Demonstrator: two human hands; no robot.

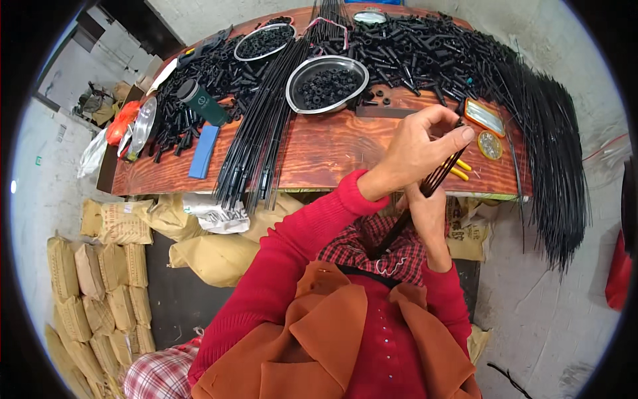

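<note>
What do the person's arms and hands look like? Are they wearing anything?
Both arms wear long bright red knitted sleeves that end at the wrists. The left hand and the right hand are bare: no gloves, and no rings or watch that I can see.

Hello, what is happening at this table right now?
A person in a red sweater works at a wooden table. The right hand grips a small bundle of thin black rods, and the left hand pinches at their upper ends. On the table lie a long bundle of black rods, heaps of small black plastic parts and a metal bowl of black rings.
</note>
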